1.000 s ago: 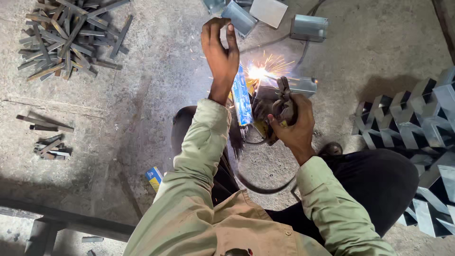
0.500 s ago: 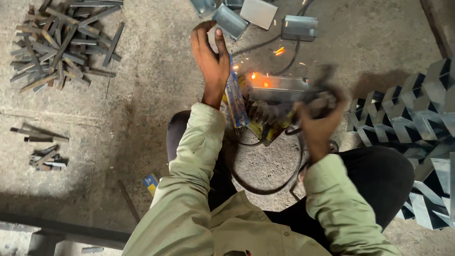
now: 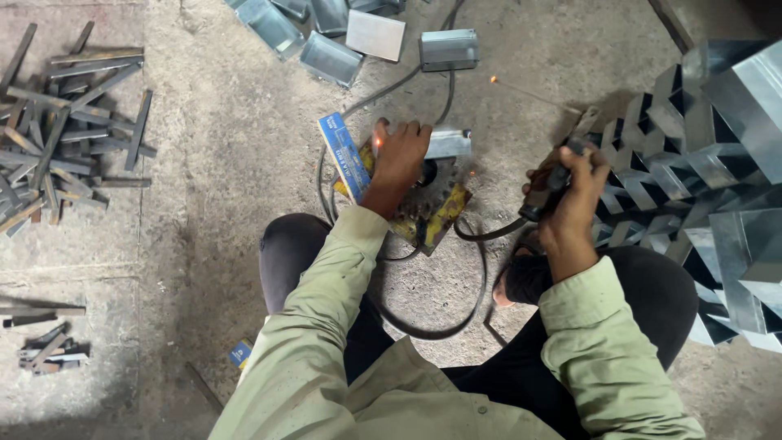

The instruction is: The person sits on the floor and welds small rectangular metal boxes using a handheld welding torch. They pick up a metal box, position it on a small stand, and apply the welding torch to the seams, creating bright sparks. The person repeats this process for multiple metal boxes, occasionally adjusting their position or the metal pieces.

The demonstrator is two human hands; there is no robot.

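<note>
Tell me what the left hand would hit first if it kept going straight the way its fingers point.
The left hand already rests on the metal channel piece. Straight beyond its fingertips lies bare floor, then probably the loose metal box pieces further up, though depth is hard to judge.

**Head view: hands at metal piece on floor**

Left hand [image 3: 401, 155] rests on a short grey metal channel piece [image 3: 446, 144], which lies on a yellowed plate [image 3: 440, 213]; small orange glow just beside the fingers. Blue flat box [image 3: 344, 156] leans just left of the hand. Right hand [image 3: 570, 200] grips an electrode holder [image 3: 544, 194], rod tip glowing, held apart from the piece. Black cable [image 3: 456, 318] loops on concrete floor [image 3: 220, 204]. Flat bar offcuts [image 3: 65, 122] far left; stacked folded sheet-metal parts [image 3: 709, 163] right.
</note>
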